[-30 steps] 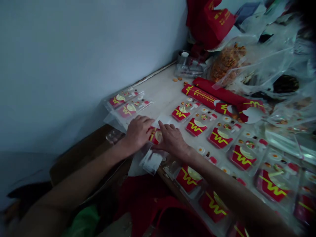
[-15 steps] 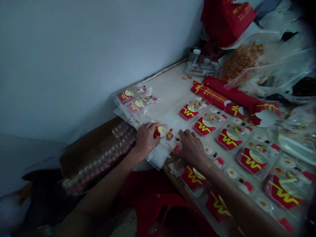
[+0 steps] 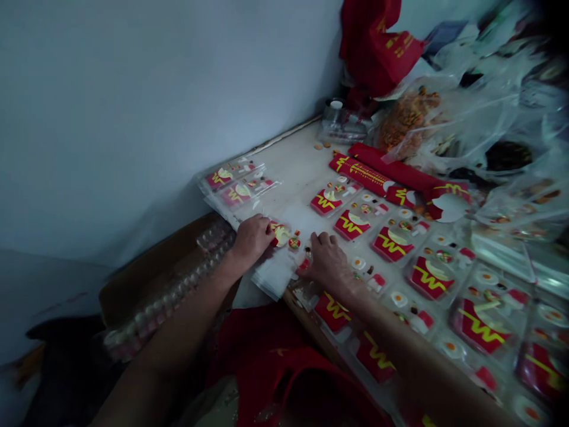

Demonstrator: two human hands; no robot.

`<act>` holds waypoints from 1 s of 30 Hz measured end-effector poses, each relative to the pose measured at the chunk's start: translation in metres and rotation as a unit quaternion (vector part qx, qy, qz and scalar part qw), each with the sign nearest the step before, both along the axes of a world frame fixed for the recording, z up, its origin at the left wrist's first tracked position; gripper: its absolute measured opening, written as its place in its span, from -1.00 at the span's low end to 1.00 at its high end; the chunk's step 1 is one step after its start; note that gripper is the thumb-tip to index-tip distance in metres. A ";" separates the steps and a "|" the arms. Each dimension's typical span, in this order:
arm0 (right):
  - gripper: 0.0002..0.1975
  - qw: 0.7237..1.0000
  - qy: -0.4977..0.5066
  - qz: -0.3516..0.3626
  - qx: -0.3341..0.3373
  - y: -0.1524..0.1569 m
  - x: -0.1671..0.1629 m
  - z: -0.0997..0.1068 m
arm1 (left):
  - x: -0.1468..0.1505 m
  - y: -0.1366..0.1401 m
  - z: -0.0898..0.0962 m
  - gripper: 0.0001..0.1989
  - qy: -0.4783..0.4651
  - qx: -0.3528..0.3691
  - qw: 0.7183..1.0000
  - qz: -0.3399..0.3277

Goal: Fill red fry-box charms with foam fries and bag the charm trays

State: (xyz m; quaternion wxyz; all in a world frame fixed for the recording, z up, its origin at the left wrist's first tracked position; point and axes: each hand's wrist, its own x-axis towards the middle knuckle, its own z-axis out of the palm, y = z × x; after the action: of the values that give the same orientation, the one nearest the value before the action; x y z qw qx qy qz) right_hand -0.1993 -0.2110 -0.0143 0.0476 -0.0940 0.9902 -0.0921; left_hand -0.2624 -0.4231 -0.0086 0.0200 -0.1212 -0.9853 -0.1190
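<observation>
Between my hands is a clear plastic blister pack (image 3: pixel 294 244) holding a red fries carton and small food pieces. My left hand (image 3: pixel 252 240) grips its left end, fingers curled over the red carton. My right hand (image 3: pixel 328 258) pinches the other end, partly covering its pieces. The pack sits over a stack of clear plastic bags (image 3: pixel 270 281) at the table's edge. Just beyond my left hand, two similar bagged packs (image 3: pixel 237 193) lie side by side. To the right of my right hand, rows of matching packs (image 3: pixel 352 225) cover the table.
A brown cardboard box (image 3: pixel 133 270) below the table's left edge holds a long row of nested clear packs (image 3: pixel 146 320). Folded red cartons (image 3: pixel 362 173) lie farther back. Behind them are a bag of orange-brown pieces (image 3: pixel 411 121) and a red bag (image 3: pixel 377 50) by the wall.
The view has shifted, so the table's contents appear farther left and more packs show at the right. Both hands keep hold of the same blister pack, with little change in grip.
</observation>
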 end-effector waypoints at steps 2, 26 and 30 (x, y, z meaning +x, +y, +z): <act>-0.26 1.000 -0.001 -0.001 0.007 0.000 0.003 0.005 | -0.002 0.007 0.008 -0.86 -0.007 -0.054 0.998 -0.030; -0.60 0.611 -0.291 -0.210 -0.706 -0.002 -0.027 -0.016 | 0.043 0.070 0.016 -0.84 0.092 0.116 0.989 -0.027; -0.67 0.618 -0.320 -0.138 -0.705 0.007 -0.044 -0.010 | 0.039 0.046 0.028 -0.93 0.052 0.225 0.970 -0.082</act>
State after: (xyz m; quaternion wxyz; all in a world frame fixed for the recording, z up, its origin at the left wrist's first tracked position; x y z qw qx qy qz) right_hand -0.2428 -0.2040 -0.0239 0.2674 0.0742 0.5445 -0.7915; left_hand -0.2231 -0.3774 0.0197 0.0885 -0.2001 -0.9175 -0.3321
